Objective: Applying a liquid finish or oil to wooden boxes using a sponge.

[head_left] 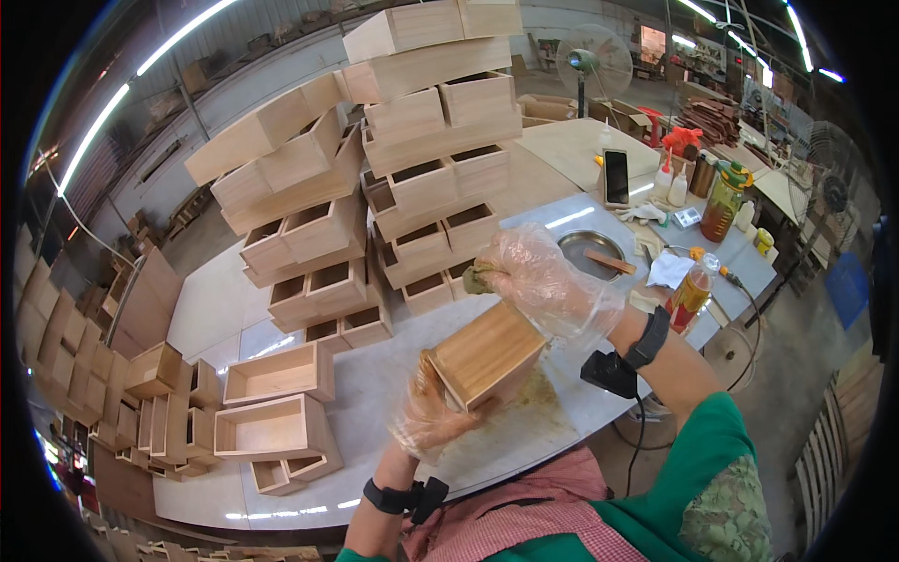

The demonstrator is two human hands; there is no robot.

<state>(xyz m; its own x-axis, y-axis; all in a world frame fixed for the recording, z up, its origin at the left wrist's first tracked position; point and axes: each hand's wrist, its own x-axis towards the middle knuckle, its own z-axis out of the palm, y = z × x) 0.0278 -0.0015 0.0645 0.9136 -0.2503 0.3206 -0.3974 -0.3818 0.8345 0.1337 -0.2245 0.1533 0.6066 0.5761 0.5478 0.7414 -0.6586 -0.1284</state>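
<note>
My left hand, in a clear plastic glove stained brown, grips a small wooden box by its near left end. The box is tilted, and its upper face has a darker, golden-brown tone than the pale boxes around. My right hand, also in a loose clear glove, is closed on a greenish-brown rag just beyond the box's far edge. The rag looks apart from the wood. Under the box, a brownish smear marks the grey tabletop.
Tall stacks of pale wooden drawers rise at the far side. Open boxes sit at left. To the right are a round metal dish with a wooden-handled brush, a phone, bottles and a cable.
</note>
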